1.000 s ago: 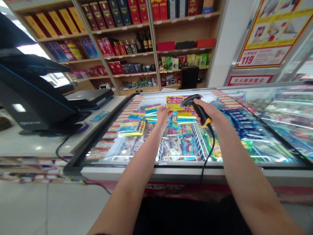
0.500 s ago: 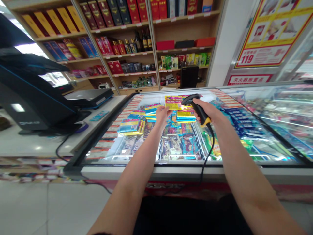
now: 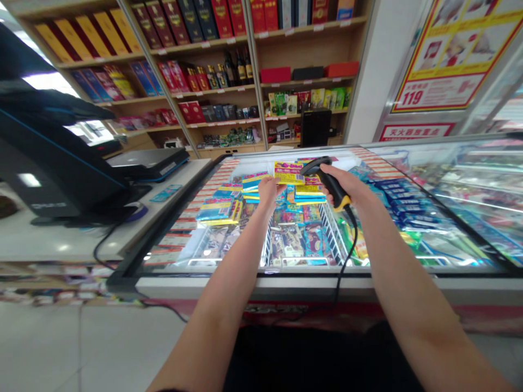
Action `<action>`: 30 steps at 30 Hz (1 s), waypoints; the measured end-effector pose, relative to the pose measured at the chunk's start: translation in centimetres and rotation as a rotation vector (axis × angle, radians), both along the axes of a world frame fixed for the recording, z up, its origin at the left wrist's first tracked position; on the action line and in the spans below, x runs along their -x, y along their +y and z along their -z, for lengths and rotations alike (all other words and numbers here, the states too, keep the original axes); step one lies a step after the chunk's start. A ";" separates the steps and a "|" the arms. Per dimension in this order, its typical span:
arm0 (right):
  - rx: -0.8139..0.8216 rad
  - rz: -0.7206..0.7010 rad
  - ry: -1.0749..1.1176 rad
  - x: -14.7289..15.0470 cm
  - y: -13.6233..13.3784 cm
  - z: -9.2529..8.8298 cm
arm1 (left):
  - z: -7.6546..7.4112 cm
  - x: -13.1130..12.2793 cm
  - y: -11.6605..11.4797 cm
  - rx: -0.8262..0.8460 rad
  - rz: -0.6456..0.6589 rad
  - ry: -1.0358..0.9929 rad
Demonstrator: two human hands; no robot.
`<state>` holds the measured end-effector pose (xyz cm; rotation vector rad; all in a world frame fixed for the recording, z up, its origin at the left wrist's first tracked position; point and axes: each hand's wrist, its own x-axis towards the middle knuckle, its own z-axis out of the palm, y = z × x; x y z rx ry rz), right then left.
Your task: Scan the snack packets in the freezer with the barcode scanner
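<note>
**Both hands edge left over the freezer, packet and scanner with them**

Since the earlier frame, the left hand (image 3: pixel 269 191) and the right hand (image 3: pixel 347 188) have shifted slightly left, and the yellow packet (image 3: pixel 289 173) and the barcode scanner (image 3: pixel 329 182) have gone with them. The left hand is half closed, its fingers (image 3: pixel 274 185) pinching the packet's lower corner. The packet lies flat-on above the stock, and nothing stands between it and the scanner's head, which is just beside it. The right hand is wrapped firmly around the scanner's grip. One black cord (image 3: pixel 348 256) drops from the scanner over the front of the chest freezer (image 3: pixel 261 283).

Two hands, one packet and one scanner are at work here. Below them, three stacks of blue-and-yellow packets (image 3: pixel 253 185) sit in the freezer, one just left of the left hand, one under the scanner and one further left. A wire divider (image 3: pixel 332 234) splits the freezer's compartments, which are filled with assorted wrapped ice-cream bars (image 3: pixel 292 242). To the left, a cash register (image 3: pixel 53 158) stands on a white counter (image 3: pixel 53 239). Behind are wooden shelves (image 3: pixel 281 73) of boxed liquor and bottles (image 3: pixel 237 68). A second freezer (image 3: pixel 445 201) lies to the right, under a red-and-yellow poster (image 3: pixel 441 65).
</note>
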<state>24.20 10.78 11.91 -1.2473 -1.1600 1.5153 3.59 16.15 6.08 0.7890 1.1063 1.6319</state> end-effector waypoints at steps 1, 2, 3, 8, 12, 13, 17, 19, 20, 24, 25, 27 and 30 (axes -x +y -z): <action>-0.004 -0.003 0.001 -0.1 0.1 0.0 | 0.0 0.0 0.0 0.001 -0.003 0.001; -0.010 -0.004 0.004 -0.1 0.2 0.1 | -0.1 0.0 0.0 0.001 -0.003 0.004; -0.015 -0.005 0.007 -0.2 0.2 0.1 | -0.1 0.1 0.0 0.003 -0.003 0.008; -0.023 -0.008 0.010 -0.2 0.1 0.0 | 0.1 0.1 0.0 0.012 -0.023 0.015; -0.016 0.000 -0.001 0.1 -0.4 -0.4 | 0.1 0.2 0.1 0.015 -0.022 0.020; -0.011 0.005 -0.005 0.1 -0.6 -0.4 | 0.2 0.2 0.1 0.015 -0.022 0.019; 0.015 0.002 -0.011 0.2 -0.7 -0.5 | 0.4 0.4 0.3 0.006 -0.016 -0.001; 0.010 -0.007 -0.008 0.2 -0.6 -0.4 | 0.4 0.4 0.4 0.004 -0.013 -0.002; 0.006 -0.012 -0.008 0.1 -0.5 -0.3 | 0.5 0.5 0.5 0.006 -0.013 -0.001; -0.001 -0.024 -0.011 0.0 0.0 0.0 | 0.3 0.5 0.3 0.012 -0.009 0.011; 0.001 -0.028 -0.008 0.0 0.1 0.1 | 0.2 0.4 0.2 0.012 0.001 0.013; -0.003 -0.036 0.004 -0.1 0.4 0.3 | 0.1 0.4 0.0 0.012 0.029 0.013; -0.023 -0.037 0.027 -0.1 0.6 0.4 | -0.2 0.4 -0.4 0.033 0.058 0.001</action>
